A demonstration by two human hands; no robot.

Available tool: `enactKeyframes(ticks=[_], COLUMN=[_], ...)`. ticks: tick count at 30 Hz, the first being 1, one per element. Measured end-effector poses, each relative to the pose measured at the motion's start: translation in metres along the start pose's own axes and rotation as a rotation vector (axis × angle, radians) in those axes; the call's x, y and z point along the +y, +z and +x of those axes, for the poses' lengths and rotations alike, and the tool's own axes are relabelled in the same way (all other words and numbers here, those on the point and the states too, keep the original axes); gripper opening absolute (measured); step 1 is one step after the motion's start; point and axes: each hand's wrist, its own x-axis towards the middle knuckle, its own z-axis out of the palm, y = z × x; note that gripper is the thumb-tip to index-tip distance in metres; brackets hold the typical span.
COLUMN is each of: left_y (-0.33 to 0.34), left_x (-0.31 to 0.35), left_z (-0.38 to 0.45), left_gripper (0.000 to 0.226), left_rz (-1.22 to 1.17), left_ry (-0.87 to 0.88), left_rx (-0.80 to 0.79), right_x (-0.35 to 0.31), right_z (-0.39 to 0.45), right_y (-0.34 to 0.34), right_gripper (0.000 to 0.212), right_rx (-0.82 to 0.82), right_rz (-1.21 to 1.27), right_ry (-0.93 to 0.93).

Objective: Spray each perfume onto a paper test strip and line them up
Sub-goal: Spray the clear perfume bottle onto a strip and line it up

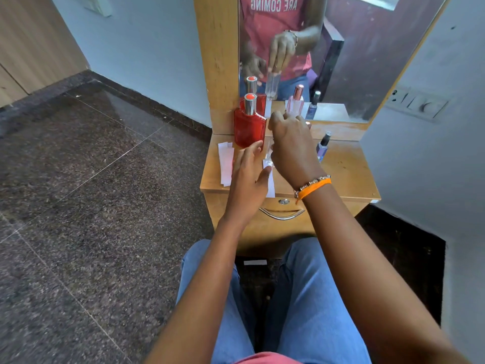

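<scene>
Wooden dresser point(341, 174), red bottle point(248, 130), right hand point(292, 148) grip pinching clear bottle point(269, 156), left hand point(249, 174) spread.

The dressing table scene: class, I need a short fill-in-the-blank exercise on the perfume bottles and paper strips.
1. The square bottle at the table's back left is ____ in colour.
2. The clear bottle is held by the ____ hand.
3. The orange band sits on the right ____.
4. The white paper strips lie to the ____ of the left hand.

Missing words: red; right; wrist; left
</scene>
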Motion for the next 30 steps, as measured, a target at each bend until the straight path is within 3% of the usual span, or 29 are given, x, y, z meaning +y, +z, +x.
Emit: enactKeyframes(ticks=[6, 13, 17, 19, 21, 24, 30], left_y=[0.004, 0.002, 0.002, 0.001, -0.001, -0.003, -0.003], left_x=[0.000, -0.007, -0.011, -0.012, -0.012, -0.011, -0.012], left_z=[-0.006, -0.015, -0.016, -0.016, -0.015, -0.013, -0.011], left_gripper=[0.050, 0.033, 0.027, 0.027, 0.028, 0.028, 0.033], left_rz=[-0.070, -0.180, -0.207, -0.195, -0.158, -0.071, -0.012], left_ry=[0.074, -0.052, -0.133, -0.139, -0.131, -0.093, -0.090], left_rx=[-0.050, -0.154, -0.169, -0.146, -0.107, -0.052, -0.009], right_x=[-0.007, 0.008, 0.019, 0.026, 0.031, 0.034, 0.036], right_z=[-0.032, -0.036, -0.037, -0.042, -0.050, -0.063, -0.064], right_y=[-0.004, -0.006, -0.009, -0.002, 0.012, 0.035, 0.052], right_gripper=[0.023, 0.024, 0.024, 0.017, 0.012, 0.018, 0.027], right_rx=[-0.055, -0.084, 0.007, 0.009, -0.016, -0.042, -0.063], right_rz=[0.211, 0.724, 0.892, 0.843, 0.642, 0.380, 0.283], right_ry=[0.005, 0.170, 0.268, 0.281, 0.251, 0.228, 0.229])
